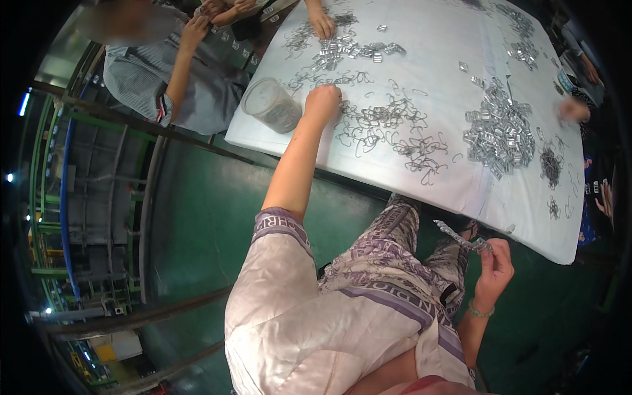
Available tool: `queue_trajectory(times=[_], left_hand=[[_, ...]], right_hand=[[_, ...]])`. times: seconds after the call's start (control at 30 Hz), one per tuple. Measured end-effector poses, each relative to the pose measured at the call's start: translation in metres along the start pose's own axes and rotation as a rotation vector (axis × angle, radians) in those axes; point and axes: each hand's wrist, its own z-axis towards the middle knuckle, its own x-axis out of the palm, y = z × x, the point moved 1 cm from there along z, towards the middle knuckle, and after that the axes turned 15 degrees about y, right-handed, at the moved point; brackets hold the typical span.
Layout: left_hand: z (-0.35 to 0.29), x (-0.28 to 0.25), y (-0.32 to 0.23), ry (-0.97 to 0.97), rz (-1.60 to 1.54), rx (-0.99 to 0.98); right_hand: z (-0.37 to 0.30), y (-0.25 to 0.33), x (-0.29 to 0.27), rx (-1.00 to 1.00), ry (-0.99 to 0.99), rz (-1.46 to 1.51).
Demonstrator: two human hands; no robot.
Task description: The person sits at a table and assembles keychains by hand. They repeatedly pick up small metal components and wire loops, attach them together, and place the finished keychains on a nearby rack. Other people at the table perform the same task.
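Observation:
My left hand [322, 103] rests over the white tabletop beside a loose spread of thin bent wire hooks [382, 125]. Its fingers are curled closed, and their tips are hidden from above. Past the table's front edge, low on the right, my right hand [495, 268] pinches one end of a string of small metal buckles [461, 238], which sticks out to the left. A big heap of loose silver buckles [501, 130] lies on the right part of the table.
A translucent plastic tub [271, 105] stands left of my left forearm, with wire pieces inside. More buckles [342, 51] lie at the far side, near a co-worker's hand [321, 25]. Another person [145, 79] works at the left; further hands [574, 110] are at the right edge.

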Motion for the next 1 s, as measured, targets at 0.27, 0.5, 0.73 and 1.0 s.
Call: queue_trajectory(times=[0.27,0.5,0.73,1.0], left_hand=[[-0.005,-0.001,-0.066,0.138,-0.135,0.421],[-0.002,-0.008,-0.069,-0.03,-0.063,0.208],[-0.007,0.005,-0.08,0.049,-0.15,0.36],[-0.003,0.009,-0.113,-0.048,0.157,0.707]], right_hand=[[-0.002,-0.002,-0.002,0.012,-0.021,-0.011],[-0.003,0.001,-0.003,0.068,0.022,-0.035],[0.001,0.001,0.0,0.035,0.021,-0.018],[0.0,0.001,0.0,0.05,0.009,0.001]])
